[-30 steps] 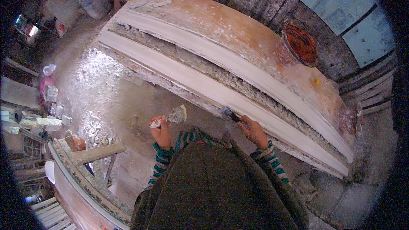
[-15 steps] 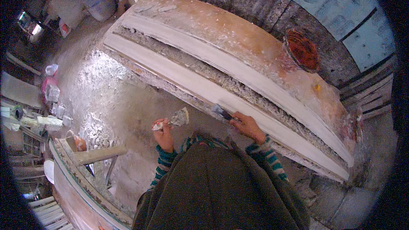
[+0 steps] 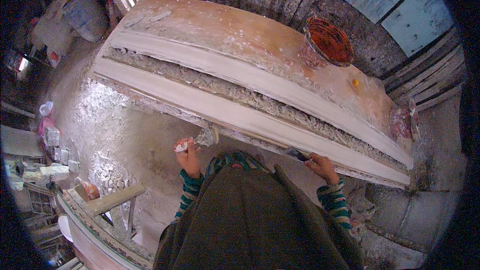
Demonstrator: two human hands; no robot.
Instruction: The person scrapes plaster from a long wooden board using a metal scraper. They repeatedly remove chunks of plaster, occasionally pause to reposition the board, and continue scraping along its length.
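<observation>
In my left hand [image 3: 187, 159] is a putty knife [image 3: 207, 136] with a broad blade caked in pale paste, held near the front edge of a long curved form. My right hand [image 3: 323, 167] grips a dark-handled putty knife [image 3: 296, 153], its blade at that form's lower edge, right of the middle. The form carries two smooth whitish strips, a near one [image 3: 227, 113] and a far one [image 3: 240, 76]. Between them runs a groove [image 3: 252, 96] with rough, lumpy grey filling. Behind the strips, its orange-brown surface [image 3: 215, 22] is spattered with white.
An orange-stained bucket [image 3: 327, 42] sits on the form at the far right, near a small yellow spot [image 3: 355, 83]. A blue barrel [image 3: 86, 17] stands at the far left. At lower left, a wooden plank [image 3: 117, 198] meets another curved piece [image 3: 95, 237]. Powder covers the floor [image 3: 100, 115].
My right hand has moved right along the form's lower edge with its putty knife. The view has shifted; my left hand still holds its putty knife, now nearer the edge.
</observation>
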